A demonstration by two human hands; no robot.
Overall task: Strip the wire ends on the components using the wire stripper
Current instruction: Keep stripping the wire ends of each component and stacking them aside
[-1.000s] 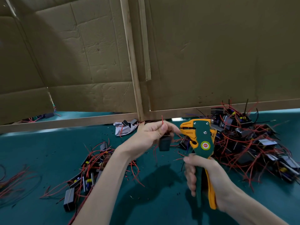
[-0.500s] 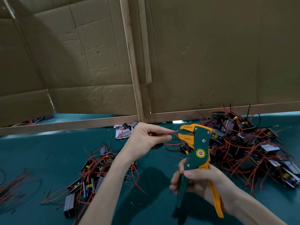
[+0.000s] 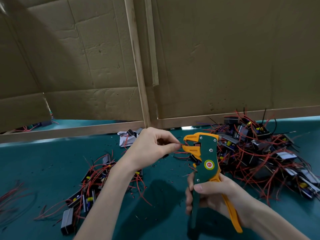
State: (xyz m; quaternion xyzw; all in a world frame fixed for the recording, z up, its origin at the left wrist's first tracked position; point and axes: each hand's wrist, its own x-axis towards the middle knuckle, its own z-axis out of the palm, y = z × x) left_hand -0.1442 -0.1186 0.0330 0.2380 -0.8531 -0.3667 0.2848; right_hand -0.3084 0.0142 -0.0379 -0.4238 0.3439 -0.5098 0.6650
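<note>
From my remote seat, much is hidden. The component on the end of the red wire is out of sight under the left hand, and I cannot tell whether the wire's tip sits inside the tool's mouth or only at it. Both forearms are cut off by the lower edge, and loose red strands at the far left blur into the green table. The left forearm climbs from the bottom edge toward the centre, the hand raised above the table with its back to me. The right forearm enters from the lower right corner, its hand holding the wire stripper upright with the head turned left. The left hand's thumb and forefinger pinch the red wire and offer it to the orange jaws, which stand parted; its other fingers are loosely curled. The right hand grips the tool, fingers wrapped round the green handle and thumb across its front, while the orange handle runs along the palm and juts out past the wrist, the two handles spread apart. The stripper hangs over the table between a heap of components to the right, against the cardboard wall, and a smaller scatter to the left.
</note>
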